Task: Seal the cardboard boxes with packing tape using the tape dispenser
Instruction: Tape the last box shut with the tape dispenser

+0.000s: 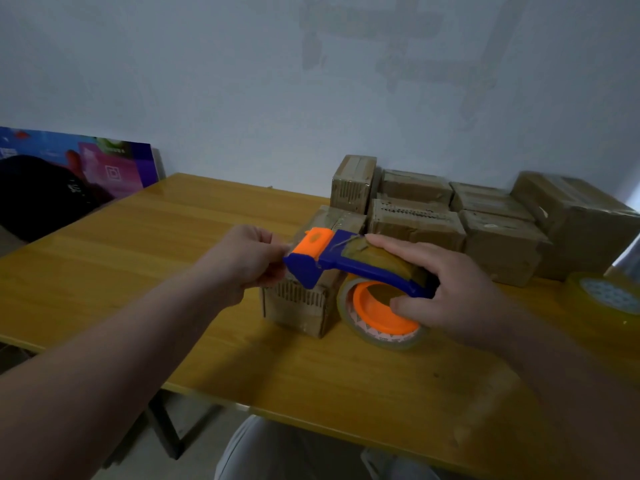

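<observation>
A blue and orange tape dispenser (349,263) loaded with a clear tape roll (381,323) is held just above the yellow table. My right hand (450,285) grips it around the roll, index finger stretched along the top and thumb at the orange hub. At the dispenser's orange front end, my left hand (249,258) pinches the thin free end of the tape. Right behind the dispenser stands a small cardboard box (298,306), partly hidden by it.
Several more cardboard boxes (485,216) are stacked at the back right of the table (138,237). A spare tape roll (609,296) lies at the right edge. A colourful board (114,164) leans on the wall at left. My knee shows below the table's front edge.
</observation>
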